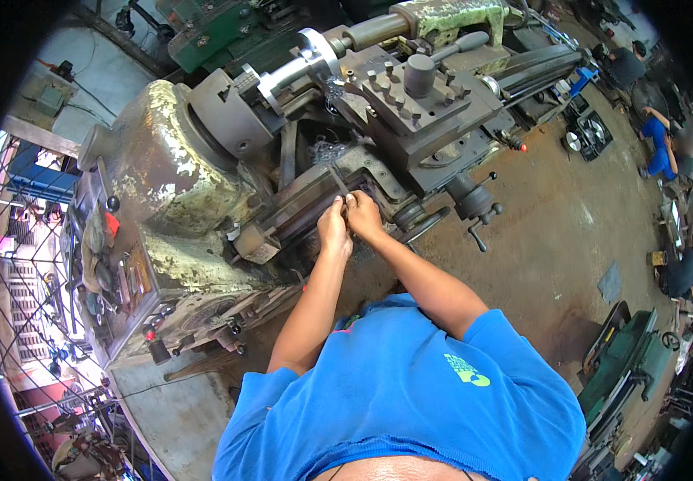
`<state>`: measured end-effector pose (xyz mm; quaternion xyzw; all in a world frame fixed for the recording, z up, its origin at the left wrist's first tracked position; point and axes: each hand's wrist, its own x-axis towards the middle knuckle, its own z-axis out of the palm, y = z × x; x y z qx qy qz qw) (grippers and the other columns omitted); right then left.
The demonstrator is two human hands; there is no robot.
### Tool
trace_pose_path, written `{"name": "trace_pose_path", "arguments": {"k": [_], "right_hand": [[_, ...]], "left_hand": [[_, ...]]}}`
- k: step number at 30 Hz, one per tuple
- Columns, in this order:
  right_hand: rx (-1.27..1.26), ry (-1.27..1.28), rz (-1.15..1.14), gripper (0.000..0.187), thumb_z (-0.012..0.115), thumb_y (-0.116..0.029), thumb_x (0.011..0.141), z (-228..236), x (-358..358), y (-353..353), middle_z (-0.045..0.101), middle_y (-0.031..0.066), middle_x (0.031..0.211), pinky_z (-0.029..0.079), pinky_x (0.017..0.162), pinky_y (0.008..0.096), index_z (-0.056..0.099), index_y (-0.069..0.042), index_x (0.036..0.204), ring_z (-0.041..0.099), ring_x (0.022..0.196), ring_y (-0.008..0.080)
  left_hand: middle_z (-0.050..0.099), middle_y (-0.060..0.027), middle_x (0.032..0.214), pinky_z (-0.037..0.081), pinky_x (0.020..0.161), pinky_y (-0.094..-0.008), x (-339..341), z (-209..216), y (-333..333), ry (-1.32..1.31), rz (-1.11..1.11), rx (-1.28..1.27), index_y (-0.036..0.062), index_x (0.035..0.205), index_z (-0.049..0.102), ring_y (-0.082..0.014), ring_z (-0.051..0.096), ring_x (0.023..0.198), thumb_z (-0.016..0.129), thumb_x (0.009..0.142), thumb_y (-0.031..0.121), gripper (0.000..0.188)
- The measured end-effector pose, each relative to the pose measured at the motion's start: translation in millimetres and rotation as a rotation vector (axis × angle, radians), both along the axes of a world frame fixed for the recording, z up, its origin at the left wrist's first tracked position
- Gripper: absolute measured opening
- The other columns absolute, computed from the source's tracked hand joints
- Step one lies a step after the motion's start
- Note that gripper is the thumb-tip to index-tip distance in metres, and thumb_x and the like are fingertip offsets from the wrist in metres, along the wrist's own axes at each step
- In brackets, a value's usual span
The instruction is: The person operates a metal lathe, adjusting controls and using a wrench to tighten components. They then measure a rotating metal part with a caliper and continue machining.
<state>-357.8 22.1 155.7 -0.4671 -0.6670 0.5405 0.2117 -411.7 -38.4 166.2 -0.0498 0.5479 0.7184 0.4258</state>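
Note:
Both my hands are together over the bed of a large metal lathe (pixel 174 152). A thin grey metal strip (pixel 338 178) points up and away from between them; its exact kind cannot be made out. My left hand (pixel 334 228) is closed around its near end, with the thumb up. Pressed close beside it, my right hand (pixel 362 214) pinches the same strip. Just beyond lies the lathe carriage (pixel 366 164) with curly metal shavings (pixel 328 151). Farther off, a shiny turned workpiece (pixel 290 74) sits between the chuck (pixel 230 114) and the tailstock (pixel 452 18).
The bolted tool post (pixel 419 78) and its lever stand right of the workpiece. A crank handwheel (pixel 475 200) juts out at the carriage's right. Tools lie on the headstock's tray (pixel 126 280) at left. A green machine (pixel 623 369) and a person in blue (pixel 659 144) are at right.

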Motion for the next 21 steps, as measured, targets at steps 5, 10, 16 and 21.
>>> {"name": "trace_pose_path", "arguments": {"k": [5,10,16,21], "right_hand": [[0.15,0.016,-0.078,0.036,0.052,-0.028,0.096,17.1,-29.3,19.7,0.066,0.0292,0.1,0.049,0.083,0.05,0.064,0.004,0.106,0.064,0.097,0.0456],[0.063,-0.299,0.192,0.044,0.056,-0.031,0.092,29.4,-45.6,38.4,0.063,0.0352,0.104,0.049,0.09,0.0494,0.065,0.012,0.101,0.061,0.106,0.0472],[0.071,-0.058,0.171,0.032,0.053,-0.023,0.094,26.8,-28.6,4.5,0.067,0.0272,0.104,0.049,0.089,0.0453,0.067,0.003,0.106,0.064,0.102,0.0422],[0.231,0.153,0.204,0.036,0.056,-0.021,0.092,44.3,-1.6,-19.8,0.064,0.0288,0.105,0.049,0.086,0.0484,0.06,-0.002,0.122,0.061,0.102,0.0461]], "left_hand": [[0.066,-0.0032,0.097,0.044,0.073,-0.0304,8.9,2.8,6.0,-0.074,0.147,0.07,0.0059,0.102,0.065,-0.0132,0.059,0.086,0.053,0.1,0.029,0.026],[0.063,0.0013,0.09,0.037,0.07,-0.0323,11.9,-3.8,-9.9,-0.168,0.152,-0.022,0.0136,0.103,0.062,-0.013,0.056,0.078,0.053,0.098,0.038,0.027],[0.064,-0.0025,0.092,0.047,0.076,-0.037,-14.8,-7.5,-8.0,-0.163,0.1,0.008,0.0113,0.099,0.062,-0.0176,0.061,0.084,0.056,0.096,0.041,0.03],[0.064,-0.007,0.09,0.05,0.065,-0.0345,-31.4,1.4,5.2,-0.096,0.05,0.053,0.0053,0.097,0.061,-0.0182,0.063,0.077,0.057,0.098,0.032,0.027]]}}
